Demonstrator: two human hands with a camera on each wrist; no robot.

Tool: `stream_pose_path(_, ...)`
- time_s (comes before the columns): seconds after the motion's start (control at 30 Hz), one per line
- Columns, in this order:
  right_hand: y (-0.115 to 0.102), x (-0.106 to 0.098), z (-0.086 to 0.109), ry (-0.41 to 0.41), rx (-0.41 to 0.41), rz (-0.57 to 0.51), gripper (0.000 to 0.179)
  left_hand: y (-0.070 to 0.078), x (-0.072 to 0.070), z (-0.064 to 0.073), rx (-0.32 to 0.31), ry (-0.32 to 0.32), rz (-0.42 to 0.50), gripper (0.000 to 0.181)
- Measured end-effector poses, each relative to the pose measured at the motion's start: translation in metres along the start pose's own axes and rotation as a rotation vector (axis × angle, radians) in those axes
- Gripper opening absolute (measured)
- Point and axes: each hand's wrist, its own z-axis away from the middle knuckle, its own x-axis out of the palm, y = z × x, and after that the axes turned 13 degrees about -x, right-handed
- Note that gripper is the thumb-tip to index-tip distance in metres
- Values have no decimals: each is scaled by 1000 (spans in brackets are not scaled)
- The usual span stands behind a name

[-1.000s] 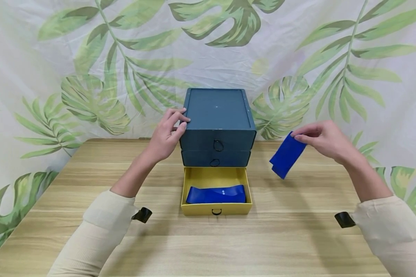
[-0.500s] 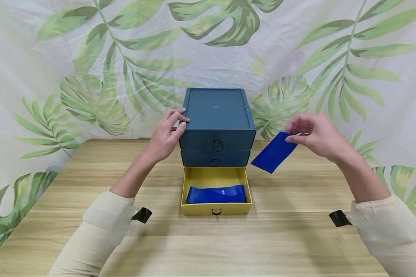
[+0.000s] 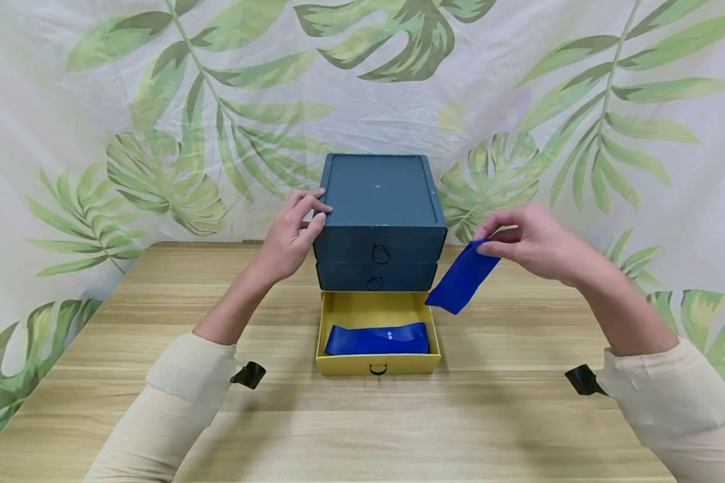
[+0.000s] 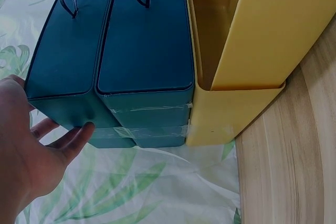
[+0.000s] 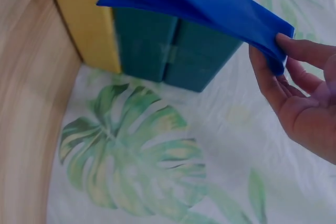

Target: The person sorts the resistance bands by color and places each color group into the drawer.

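Note:
My right hand (image 3: 528, 241) pinches one end of a flat blue band (image 3: 464, 276), which looks like a resistance band loop. The band slants down to the left, its lower end beside the right rim of the open yellow drawer (image 3: 374, 365). Inside that drawer lies another blue band (image 3: 376, 339) with small white marks. My left hand (image 3: 293, 231) rests against the upper left edge of the dark teal drawer box (image 3: 379, 191). In the left wrist view, the left hand's fingers (image 4: 79, 142) touch the box's side. The right wrist view shows the held blue band (image 5: 205, 3) between thumb and fingers.
Two teal drawers, with black loop pulls (image 3: 380, 253), sit shut above the yellow one. The stack stands at the back of a wooden table (image 3: 362, 429), in front of a leaf-patterned cloth (image 3: 266, 100). Black wrist cameras (image 3: 249, 375) stick out from both sleeves.
My right hand has moved left with the pinched blue band, bringing its lower end close to the open drawer. The left hand and the drawers have stayed where they were.

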Motion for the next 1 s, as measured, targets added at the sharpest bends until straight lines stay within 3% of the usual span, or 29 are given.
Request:
stream_pose_path(0.2, -21, 8, -4, 0, 0, -13, 13, 1, 0, 0, 6, 2, -3, 29)
stream_pose_path(0.37, -32, 26, -12, 27, -2, -176, 18, 1, 1, 0, 7, 2, -2, 28)
stream_pose_path(0.6, -37, 73, -27, 57, 24, -327, 21, -1, 1, 0, 3, 4, 1, 28)
stream_pose_path(1.0, -35, 157, -35, 206, 34, -407, 12, -1, 2, 0, 13, 16, -5, 27)
